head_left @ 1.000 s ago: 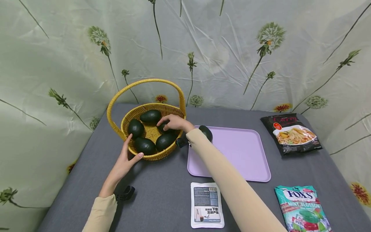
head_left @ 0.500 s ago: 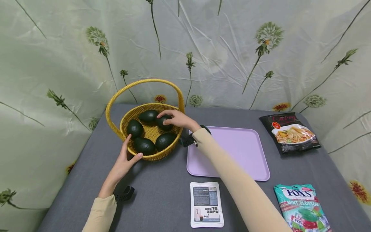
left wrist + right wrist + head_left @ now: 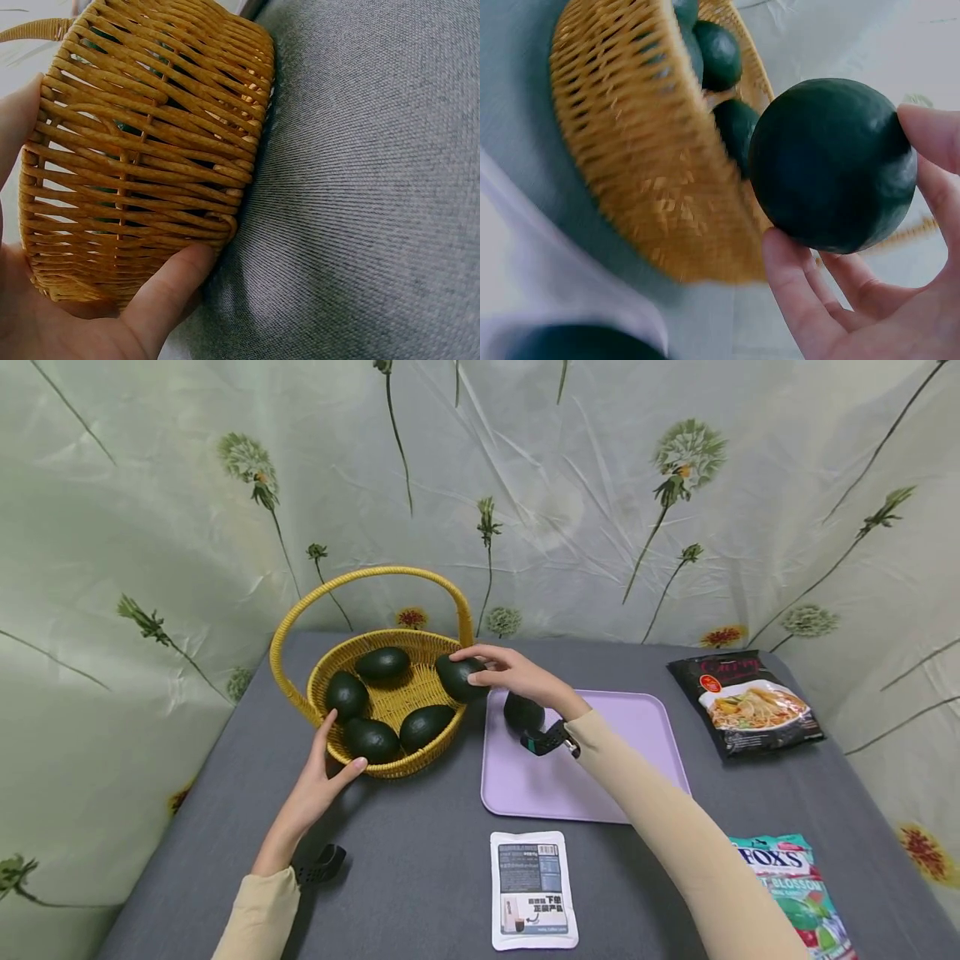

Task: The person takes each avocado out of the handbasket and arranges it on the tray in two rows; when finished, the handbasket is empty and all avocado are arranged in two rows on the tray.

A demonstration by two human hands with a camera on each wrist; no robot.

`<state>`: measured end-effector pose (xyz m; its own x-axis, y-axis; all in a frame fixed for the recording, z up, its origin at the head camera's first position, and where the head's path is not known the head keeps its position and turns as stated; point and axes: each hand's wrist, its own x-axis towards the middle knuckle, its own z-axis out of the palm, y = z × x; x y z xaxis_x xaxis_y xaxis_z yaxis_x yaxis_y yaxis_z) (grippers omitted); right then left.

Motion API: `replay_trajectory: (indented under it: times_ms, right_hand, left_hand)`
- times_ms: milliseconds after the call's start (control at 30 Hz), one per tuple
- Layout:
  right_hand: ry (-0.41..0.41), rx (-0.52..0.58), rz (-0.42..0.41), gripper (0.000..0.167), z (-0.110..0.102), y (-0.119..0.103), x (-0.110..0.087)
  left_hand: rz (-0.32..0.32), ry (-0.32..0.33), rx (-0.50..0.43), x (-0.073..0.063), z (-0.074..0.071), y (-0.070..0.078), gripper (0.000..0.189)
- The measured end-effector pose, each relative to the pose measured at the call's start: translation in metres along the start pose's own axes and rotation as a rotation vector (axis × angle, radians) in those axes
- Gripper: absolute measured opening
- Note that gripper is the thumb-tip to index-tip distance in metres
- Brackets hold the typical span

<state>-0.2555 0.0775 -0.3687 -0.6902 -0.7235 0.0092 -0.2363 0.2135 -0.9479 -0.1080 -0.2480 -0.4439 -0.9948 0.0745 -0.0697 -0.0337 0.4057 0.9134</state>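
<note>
1. Avocado (image 3: 460, 679) sits clamped between the thumb and fingers of the right hand (image 3: 517, 675), over the right rim of the basket (image 3: 408, 767). Whether it touches that rim, I cannot tell.
2. The basket stands near the back left corner of the table (image 3: 420, 860), its tall handle (image 3: 372, 572) upright.
3. Four avocados (image 3: 372, 741) lie inside: one at the back, one at the left, two along the front.
4. The left hand (image 3: 318, 789) presses on the basket's front left side, thumb and forefinger spread wide apart, with the forefinger at the rim.
5. Just right of the basket lies the tray (image 3: 547, 789). Another avocado (image 3: 523, 714) rests near its back left corner, beside the right wrist.
6. Off the tray's front edge, well apart from the basket, lies a white pouch (image 3: 534, 891).
7. A noodle pack (image 3: 750, 706) lies by the table's back right corner. Nearer the front, towards the right edge, is a candy bag (image 3: 806, 902), partly hidden by the right sleeve (image 3: 675, 827).
</note>
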Motion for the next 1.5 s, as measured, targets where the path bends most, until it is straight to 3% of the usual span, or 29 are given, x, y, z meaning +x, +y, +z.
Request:
replay_trajectory:
  times_ms: [167, 367, 600, 867, 1500]
  right_hand:
    - [0.059, 0.077, 0.049, 0.044, -0.021, 0.016, -0.036]
    - [0.186, 0.088, 0.149, 0.049, -0.044, 0.038, -0.084]
    - [0.267, 0.096, 0.235, 0.051, -0.054, 0.065, -0.125]
    - [0.299, 0.078, 0.256, 0.051, -0.048, 0.082, -0.135]
    - [0.27, -0.02, 0.276, 0.053, -0.043, 0.081, -0.132]
  left_hand:
    - [0.001, -0.004, 0.0, 0.001, 0.0, 0.0, 0.087]
    - [0.006, -0.006, -0.008, 0.0, 0.0, 0.001, 0.088]
    - [0.003, 0.002, 0.005, -0.001, -0.001, 0.001, 0.089]
    - [0.0, 0.003, 0.014, -0.001, 0.0, 0.001, 0.089]
    - [0.009, 0.008, 0.019, 0.0, 0.001, -0.001, 0.088]
